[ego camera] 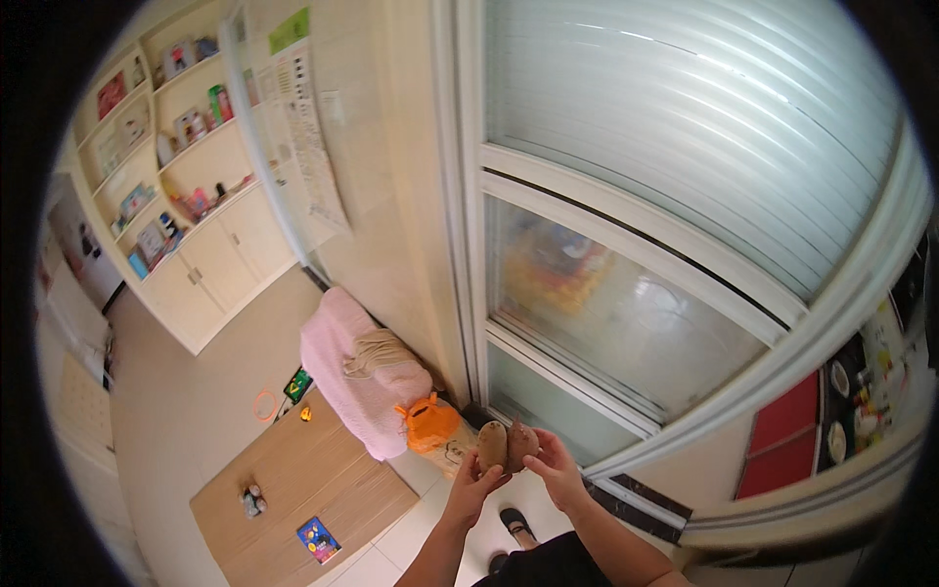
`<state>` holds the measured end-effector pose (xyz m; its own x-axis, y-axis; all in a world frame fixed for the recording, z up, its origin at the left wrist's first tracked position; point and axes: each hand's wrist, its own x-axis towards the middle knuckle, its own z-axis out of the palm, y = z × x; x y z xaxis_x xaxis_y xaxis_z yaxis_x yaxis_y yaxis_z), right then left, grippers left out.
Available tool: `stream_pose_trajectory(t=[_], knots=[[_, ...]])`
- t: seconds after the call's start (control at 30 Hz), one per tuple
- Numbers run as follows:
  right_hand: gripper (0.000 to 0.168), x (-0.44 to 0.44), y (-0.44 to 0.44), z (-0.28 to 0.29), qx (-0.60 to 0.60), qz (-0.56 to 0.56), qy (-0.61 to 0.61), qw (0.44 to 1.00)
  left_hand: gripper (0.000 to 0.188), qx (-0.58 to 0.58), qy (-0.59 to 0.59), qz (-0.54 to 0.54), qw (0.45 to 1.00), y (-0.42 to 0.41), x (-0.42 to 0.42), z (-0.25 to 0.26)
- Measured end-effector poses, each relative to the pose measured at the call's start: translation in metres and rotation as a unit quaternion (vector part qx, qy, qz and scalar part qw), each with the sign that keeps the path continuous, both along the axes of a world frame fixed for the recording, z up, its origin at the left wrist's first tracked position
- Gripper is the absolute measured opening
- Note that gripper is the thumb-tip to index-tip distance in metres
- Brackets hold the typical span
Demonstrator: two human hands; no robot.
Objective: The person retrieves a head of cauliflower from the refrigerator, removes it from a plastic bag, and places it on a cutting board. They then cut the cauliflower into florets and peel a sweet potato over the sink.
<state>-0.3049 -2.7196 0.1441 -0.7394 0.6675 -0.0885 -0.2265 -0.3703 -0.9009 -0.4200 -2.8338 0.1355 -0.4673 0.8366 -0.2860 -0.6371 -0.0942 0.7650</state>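
Observation:
My left hand [480,482] is closed around an oval, light-brown potato [491,445] with dark specks. In my right hand [555,468] is a reddish-skinned tuber, likely a sweet potato [523,442], with a thin pointed tip. The two are held up side by side, touching or nearly so. Behind and left of them, an orange plastic bag [429,427] sits at the top of a tan container [453,447], whose lower part my left hand hides.
A pink cover [352,367] with a tan cloth [383,354] lies beside the wall. Left stands a low wooden table [323,477] bearing a blue booklet [319,541] and a small bundle [252,502]. A framed glass door [623,330] rises ahead; red cabinets [781,433] are right.

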Motion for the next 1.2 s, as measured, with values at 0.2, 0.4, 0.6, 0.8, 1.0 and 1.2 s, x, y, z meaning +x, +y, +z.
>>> stream_pose_trajectory(t=[0.2,0.4,0.6,0.8,1.0,1.2], knots=[[0.038,0.100,-0.026,0.001,-0.019,-0.125,0.016,0.992,0.053,0.006,0.030,-0.104,0.994,-0.001,0.080,0.014],[0.037,0.200,-0.033,0.017,-0.017,-0.243,0.059,0.968,0.055,0.030,0.009,-0.230,0.973,0.025,0.167,0.031],[0.036,0.308,-0.018,0.034,-0.008,-0.316,0.092,0.944,0.048,0.039,0.030,-0.306,0.951,0.070,0.269,0.044],[0.036,0.404,0.012,0.042,0.003,-0.378,0.094,0.921,0.051,0.051,0.034,-0.353,0.934,0.118,0.363,0.043],[0.038,0.481,0.046,0.048,0.025,-0.422,0.107,0.900,0.050,0.081,0.098,-0.373,0.919,0.165,0.443,0.046],[0.039,0.527,0.091,0.045,0.011,-0.442,0.104,0.891,0.042,0.065,0.113,-0.352,0.927,0.209,0.494,0.051]])
